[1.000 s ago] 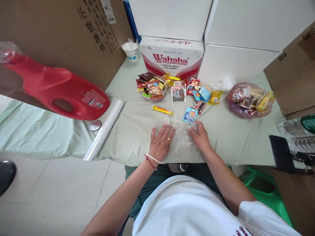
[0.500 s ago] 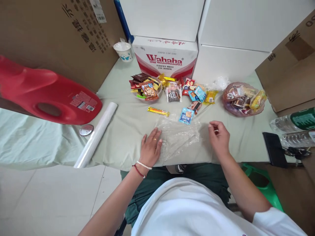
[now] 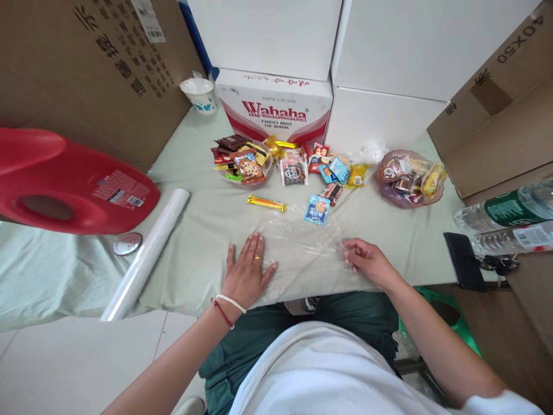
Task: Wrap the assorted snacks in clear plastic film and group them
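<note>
Two grips here: left grip point(image 3: 244, 274) lies flat, fingers spread, by the left edge of the plastic film point(image 3: 302, 249); right grip point(image 3: 363, 257) looks pinched on its right edge. Film's mostly spread out on the bench point(image 3: 207, 230), I'd say, just wrinkly. Blue snack packet point(image 3: 317, 209) sits near its far edge, loose snacks point(image 3: 294, 172) beyond, pink bowl point(image 3: 389, 196) off right.
</note>
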Demonstrator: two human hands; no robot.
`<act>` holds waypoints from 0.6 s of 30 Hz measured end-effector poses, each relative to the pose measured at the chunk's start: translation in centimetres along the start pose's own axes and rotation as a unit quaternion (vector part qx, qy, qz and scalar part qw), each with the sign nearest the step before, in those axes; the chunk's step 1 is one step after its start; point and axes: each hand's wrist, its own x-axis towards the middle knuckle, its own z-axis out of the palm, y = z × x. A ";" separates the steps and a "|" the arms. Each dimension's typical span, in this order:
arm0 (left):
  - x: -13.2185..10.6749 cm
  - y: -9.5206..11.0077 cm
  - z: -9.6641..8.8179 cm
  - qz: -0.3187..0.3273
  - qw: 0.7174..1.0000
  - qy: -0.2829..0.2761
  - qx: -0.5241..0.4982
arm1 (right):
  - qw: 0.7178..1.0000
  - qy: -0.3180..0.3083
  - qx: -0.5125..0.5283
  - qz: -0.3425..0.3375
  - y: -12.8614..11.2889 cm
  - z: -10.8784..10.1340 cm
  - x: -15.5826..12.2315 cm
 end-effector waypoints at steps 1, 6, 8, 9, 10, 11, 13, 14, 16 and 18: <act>-0.1 -0.4 0.0 0.012 1.000 0.000 0.005 | 1.000 -0.017 -0.005 0.026 0.2 -0.6 -0.5; -0.7 -2.4 -0.1 0.062 0.998 0.009 0.028 | 0.993 -0.059 -0.092 0.053 0.3 -4.6 -0.9; -0.7 -3.1 -0.2 0.086 0.996 0.005 0.025 | 0.984 -0.028 -0.178 -0.013 -1.3 -5.9 0.9; -0.7 -3.4 -0.4 0.098 0.995 0.004 0.020 | 0.972 -0.004 -0.230 -0.055 -2.5 -6.4 2.4; -0.7 -3.7 -0.5 0.108 0.994 0.006 0.017 | 0.954 0.021 -0.284 -0.095 -3.9 -6.6 4.3; -0.7 -4.0 -0.5 0.116 0.993 0.010 0.015 | 0.932 0.043 -0.335 -0.131 -5.4 -6.6 6.6; -0.7 -4.3 -0.5 0.128 0.991 0.024 0.015 | 0.884 0.082 -0.421 -0.187 -8.4 -5.9 11.7; -0.8 -4.3 -0.5 0.129 0.991 0.033 0.017 | 0.856 0.099 -0.464 -0.204 -9.8 -5.2 14.4; -0.9 -4.1 -0.2 0.118 0.992 0.047 0.021 | 0.800 0.140 -0.540 -0.220 -12.3 -3.6 19.5; -1.1 -3.6 0.1 0.099 0.993 0.056 0.024 | 0.761 0.147 -0.598 -0.205 -14.1 -1.9 23.4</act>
